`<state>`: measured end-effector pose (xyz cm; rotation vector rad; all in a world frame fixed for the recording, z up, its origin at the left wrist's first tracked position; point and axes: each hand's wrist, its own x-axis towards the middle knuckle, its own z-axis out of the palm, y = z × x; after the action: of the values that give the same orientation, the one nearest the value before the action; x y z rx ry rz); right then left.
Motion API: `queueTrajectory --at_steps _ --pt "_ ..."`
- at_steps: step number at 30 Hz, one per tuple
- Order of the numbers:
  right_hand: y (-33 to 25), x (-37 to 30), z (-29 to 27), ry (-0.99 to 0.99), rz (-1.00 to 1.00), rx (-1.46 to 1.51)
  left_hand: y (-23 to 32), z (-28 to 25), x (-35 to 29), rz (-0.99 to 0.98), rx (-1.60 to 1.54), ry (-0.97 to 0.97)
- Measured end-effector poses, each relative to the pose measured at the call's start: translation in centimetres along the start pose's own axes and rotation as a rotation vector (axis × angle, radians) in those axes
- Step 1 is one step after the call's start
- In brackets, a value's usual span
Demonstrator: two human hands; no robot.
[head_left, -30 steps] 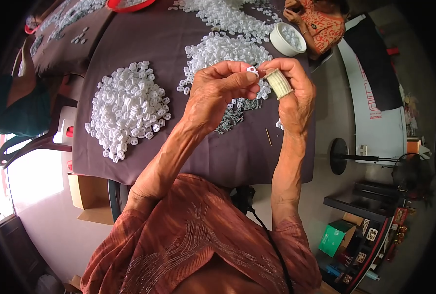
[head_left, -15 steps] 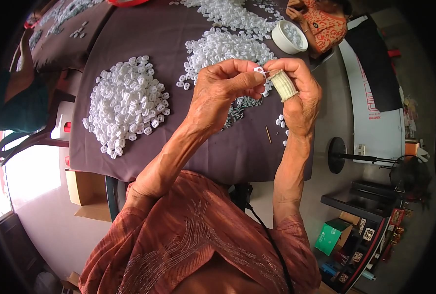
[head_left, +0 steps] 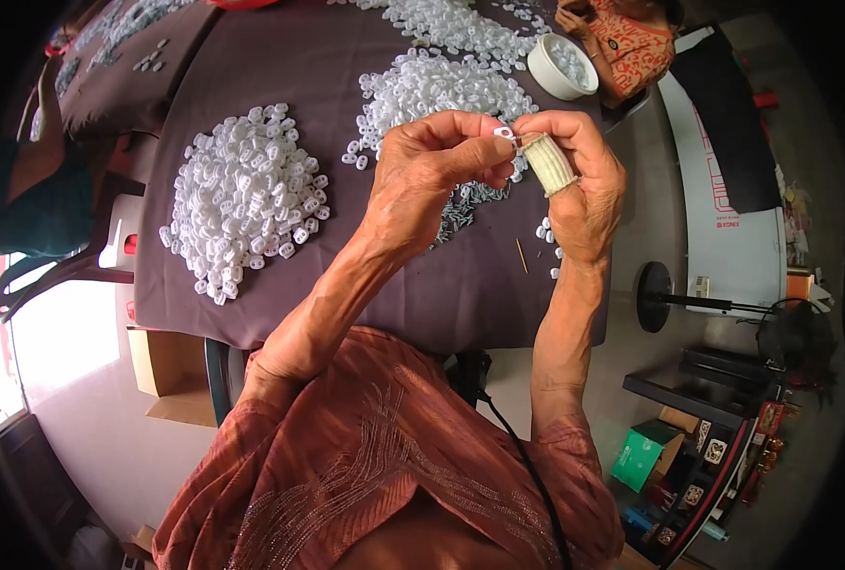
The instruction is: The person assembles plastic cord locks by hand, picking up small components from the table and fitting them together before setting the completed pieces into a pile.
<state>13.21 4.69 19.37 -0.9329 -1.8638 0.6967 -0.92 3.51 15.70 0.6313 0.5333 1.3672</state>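
Pinching a small white piece (head_left: 504,132) between left fingers (head_left: 453,124)

Rust-red streaked top (head_left: 346,475) worn well below the fingers (head_left: 470,157), wavy glittering lines (head_left: 382,439) set on its front, forearms (head_left: 323,304) bared between sleeves (head_left: 575,461) and fingers, black cable (head_left: 545,494) draped alongside

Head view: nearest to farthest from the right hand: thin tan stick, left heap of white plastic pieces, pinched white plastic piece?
1. Pinched white plastic piece, left of the right hand.
2. Thin tan stick, lower left.
3. Left heap of white plastic pieces, far left.
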Motion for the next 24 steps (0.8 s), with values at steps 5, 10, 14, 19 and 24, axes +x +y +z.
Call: queueTrajectory --at_steps 5,10,14,19,24 --pt "-0.1 0.0 0.1 0.021 -0.033 -0.024 0.2 0.3 -0.3 0.010 -0.010 0.005" --pt "-0.2 0.0 0.5 0.051 -0.098 -0.088 0.1 0.3 -0.5 0.011 -0.028 0.000" --pt "0.4 -0.2 0.9 0.055 -0.056 -0.076 -0.7 -0.1 -0.1 -0.016 -0.061 0.035" --pt "1.7 -0.4 1.0 0.090 0.011 -0.004 -1.0 -0.6 0.4 -0.043 -0.136 0.052" --pt "1.5 -0.1 1.0 0.108 0.038 0.107 -0.7 -0.8 0.3 -0.045 -0.074 0.046"
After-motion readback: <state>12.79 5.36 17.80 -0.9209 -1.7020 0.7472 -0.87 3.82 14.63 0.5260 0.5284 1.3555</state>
